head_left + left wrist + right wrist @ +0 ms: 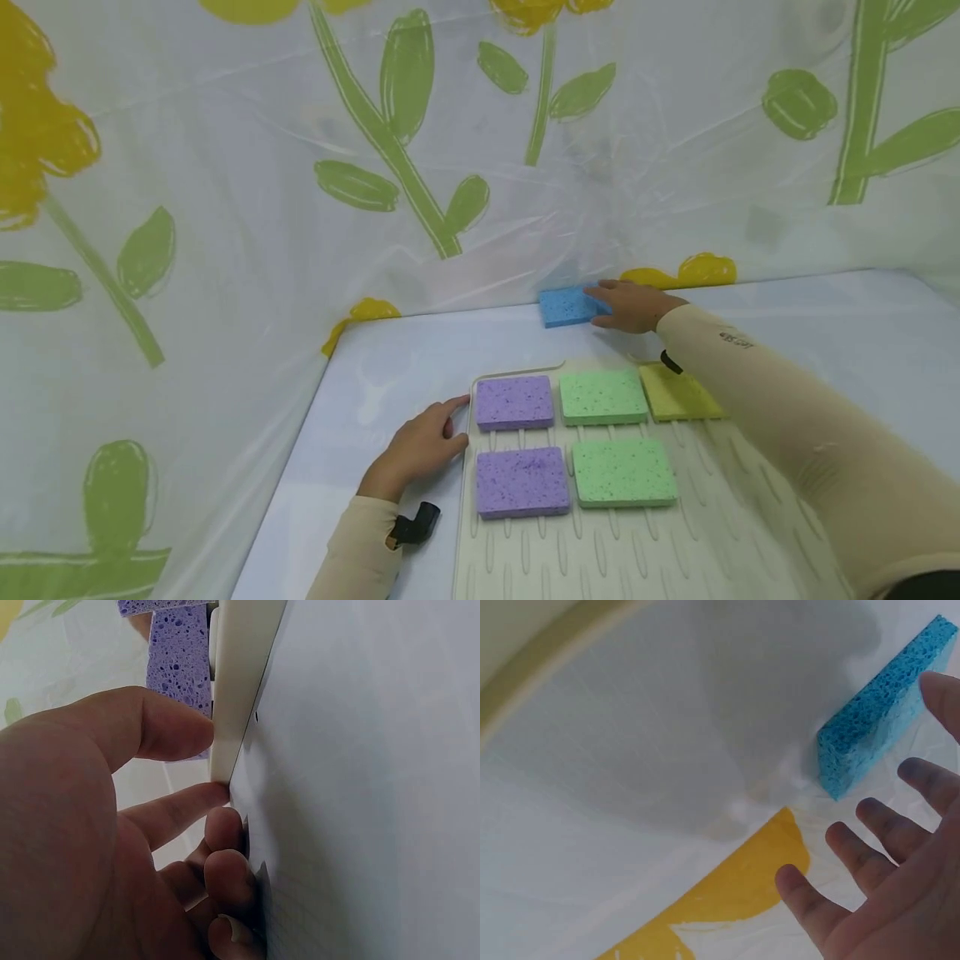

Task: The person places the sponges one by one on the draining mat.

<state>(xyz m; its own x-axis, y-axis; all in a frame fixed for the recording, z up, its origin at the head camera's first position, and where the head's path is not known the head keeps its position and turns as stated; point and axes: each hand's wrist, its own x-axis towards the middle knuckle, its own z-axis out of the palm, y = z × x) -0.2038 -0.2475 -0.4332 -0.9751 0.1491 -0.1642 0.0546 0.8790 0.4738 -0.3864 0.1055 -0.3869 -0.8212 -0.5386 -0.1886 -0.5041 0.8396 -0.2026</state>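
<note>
My right hand (633, 306) reaches to the back of the table, its fingers spread at the right end of a blue sponge (562, 307). In the right wrist view that sponge (877, 712) lies beside the thumb and fingers, which are not curled round it. Down at the left edge of a cream ribbed tray (517, 554), my left hand (423, 442) touches the rim with thumb and index finger. The left wrist view has the thumb and index finger against the tray's side wall (244, 667), with the other fingers bent loosely on the table.
On the tray sit two purple sponges (514, 402), two green sponges (625, 472) and a yellow sponge (678, 396) partly hidden by my right sleeve. A white sheet (247, 250) printed with flowers hangs behind and left of the white table (337, 400).
</note>
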